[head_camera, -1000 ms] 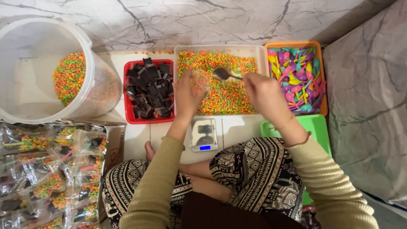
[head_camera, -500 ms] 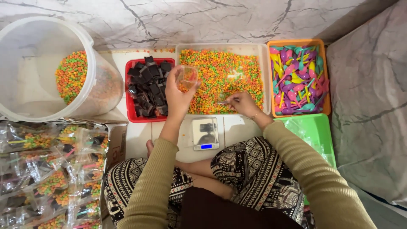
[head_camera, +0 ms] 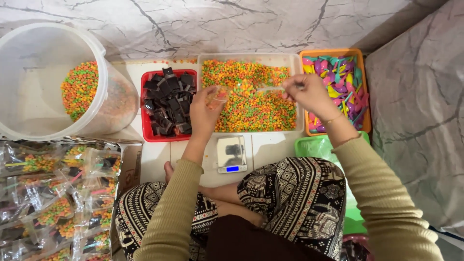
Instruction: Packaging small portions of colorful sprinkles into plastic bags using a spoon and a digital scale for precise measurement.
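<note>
Clear bag (head_camera: 216, 98) in left hand (head_camera: 204, 115), spoon (head_camera: 268, 89) in right hand (head_camera: 309, 94)

Three trays stand in a row on the floor: the tray of wrapped squares (head_camera: 166, 104) on the left, the tray of small beads (head_camera: 249, 94) in the middle, the tray of plastic spoons (head_camera: 338, 87) on the right. Left of them all sits a big tub (head_camera: 53, 82) (beads inside). A small scale (head_camera: 231, 153) lies nearer the person — before the middle tray. Filled packets (head_camera: 48, 203) pile at the near left.
</note>
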